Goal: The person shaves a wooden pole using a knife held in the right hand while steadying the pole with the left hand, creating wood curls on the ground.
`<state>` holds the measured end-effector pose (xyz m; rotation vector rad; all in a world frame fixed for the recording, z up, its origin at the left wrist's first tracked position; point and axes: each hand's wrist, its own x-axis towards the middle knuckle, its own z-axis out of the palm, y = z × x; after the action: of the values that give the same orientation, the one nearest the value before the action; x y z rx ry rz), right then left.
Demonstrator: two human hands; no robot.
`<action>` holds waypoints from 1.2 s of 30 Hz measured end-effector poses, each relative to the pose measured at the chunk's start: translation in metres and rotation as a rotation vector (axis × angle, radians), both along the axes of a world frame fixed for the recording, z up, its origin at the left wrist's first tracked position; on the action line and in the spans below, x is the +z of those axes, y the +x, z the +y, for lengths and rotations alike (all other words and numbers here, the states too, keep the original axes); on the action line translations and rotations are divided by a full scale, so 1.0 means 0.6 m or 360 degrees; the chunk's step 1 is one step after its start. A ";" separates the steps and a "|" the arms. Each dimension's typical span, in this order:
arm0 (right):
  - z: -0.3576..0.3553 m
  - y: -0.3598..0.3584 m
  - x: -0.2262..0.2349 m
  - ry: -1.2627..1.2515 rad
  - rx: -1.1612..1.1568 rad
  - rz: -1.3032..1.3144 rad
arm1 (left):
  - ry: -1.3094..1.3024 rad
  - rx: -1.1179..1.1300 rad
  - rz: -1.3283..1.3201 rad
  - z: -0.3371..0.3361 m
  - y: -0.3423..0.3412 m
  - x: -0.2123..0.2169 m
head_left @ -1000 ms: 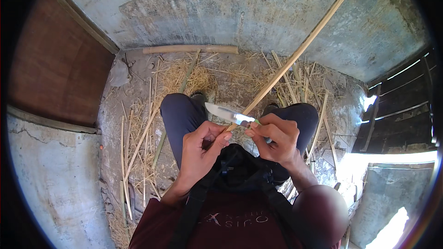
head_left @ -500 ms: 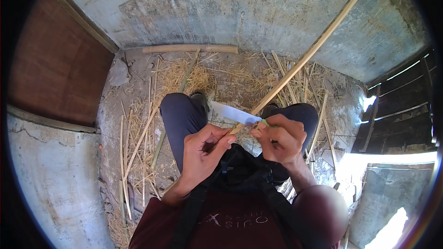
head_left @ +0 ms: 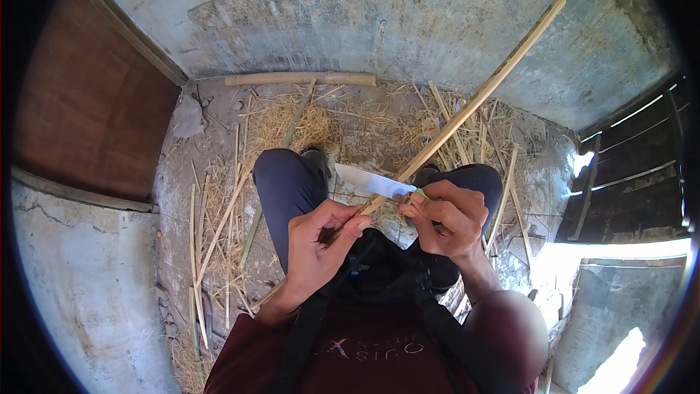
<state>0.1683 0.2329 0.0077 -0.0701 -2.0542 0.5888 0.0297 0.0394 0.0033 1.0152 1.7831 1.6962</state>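
Note:
A long split bamboo strip (head_left: 477,98) slants from my lap up toward the far right wall. Its near part is pinched between the thumb and fingers of my left hand (head_left: 321,237). My right hand (head_left: 450,217) grips the green handle of a knife (head_left: 375,182). The wide, pale blade points left and lies across the strip, just beyond my left fingertips. My right fingers cover much of the handle. Whether the blade's edge bites into the bamboo is too small to tell.
Bamboo shavings (head_left: 292,120) and several loose strips (head_left: 224,230) litter the floor around my bent legs (head_left: 292,190). A round bamboo pole (head_left: 302,78) lies along the base of the stained wall (head_left: 328,22). A brown panel (head_left: 95,95) stands left; dark slats (head_left: 627,175) are at right.
The knife and my right hand have shifted slightly right. The strip's far end has dipped a little. Both hands keep their grips.

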 end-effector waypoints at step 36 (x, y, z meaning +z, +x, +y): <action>0.003 0.001 -0.009 -0.0261 0.0133 -0.0203 | -0.0205 -0.0227 -0.0216 -0.008 -0.010 0.004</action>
<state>0.1691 0.2350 0.0022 -0.1212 -2.1365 0.8228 0.0234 0.0347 0.0055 0.9263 1.6684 1.5068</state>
